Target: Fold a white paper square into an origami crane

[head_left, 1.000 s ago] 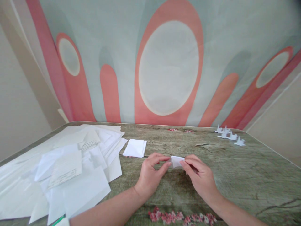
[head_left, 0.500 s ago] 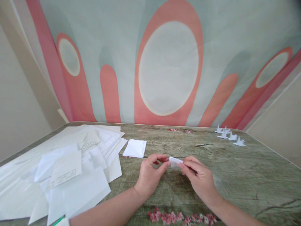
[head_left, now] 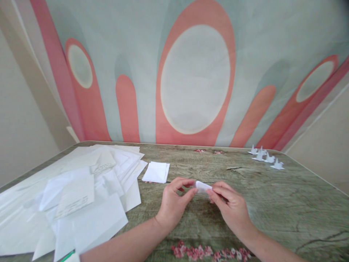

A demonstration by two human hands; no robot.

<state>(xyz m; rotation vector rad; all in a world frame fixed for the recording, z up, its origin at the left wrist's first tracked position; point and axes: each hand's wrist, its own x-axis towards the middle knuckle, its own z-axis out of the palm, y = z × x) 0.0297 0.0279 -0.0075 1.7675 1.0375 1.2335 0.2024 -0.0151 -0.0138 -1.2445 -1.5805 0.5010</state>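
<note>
The left hand (head_left: 176, 196) and right hand (head_left: 231, 202) pinched a folded paper (head_left: 203, 187); paper birds (head_left: 277, 164) (several) stood finished, square sheets (head_left: 156, 172) lay flat.

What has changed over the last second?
The folded paper has shifted slightly left and tipped, its right end lower. The right hand moved slightly left with it, still gripping; the left hand stays at its other end. Square stack, loose sheets and paper figures: unmoved.
</note>
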